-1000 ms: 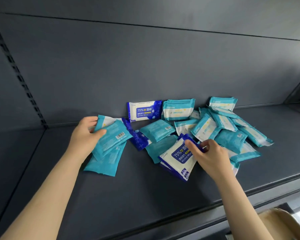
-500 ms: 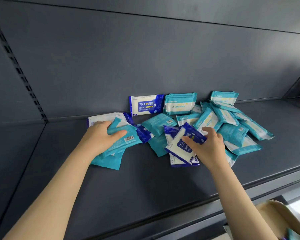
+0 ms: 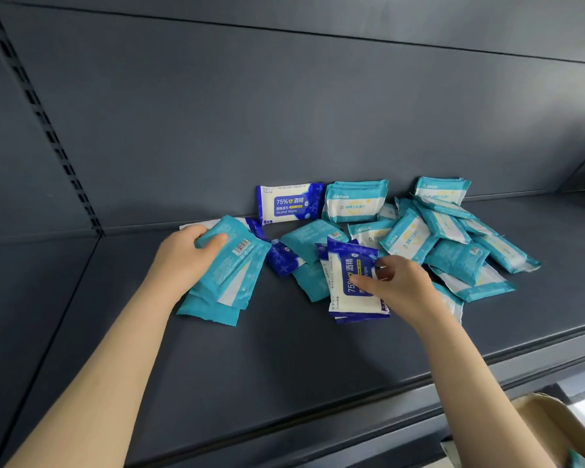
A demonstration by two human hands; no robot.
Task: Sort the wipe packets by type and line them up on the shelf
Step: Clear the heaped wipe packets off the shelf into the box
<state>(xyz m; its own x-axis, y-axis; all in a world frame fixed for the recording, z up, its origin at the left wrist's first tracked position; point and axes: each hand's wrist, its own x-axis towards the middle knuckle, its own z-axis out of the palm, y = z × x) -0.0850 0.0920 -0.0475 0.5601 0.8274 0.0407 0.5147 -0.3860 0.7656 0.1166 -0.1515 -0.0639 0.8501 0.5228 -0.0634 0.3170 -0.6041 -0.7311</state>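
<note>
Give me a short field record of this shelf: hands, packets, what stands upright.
left hand: grips teal stack, left of the rest
right hand: pinches blue alcohol-wipe packets, mid-shelf
against back wall: upright blue packet; upright teal packet beside it; second upright teal packet farther right
loose pile: mostly teal, unsorted, on the right
shelf: dark grey

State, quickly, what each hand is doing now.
Left hand: grips a stack of teal packets.
Right hand: pinches a blue alcohol-wipes packet.
</note>
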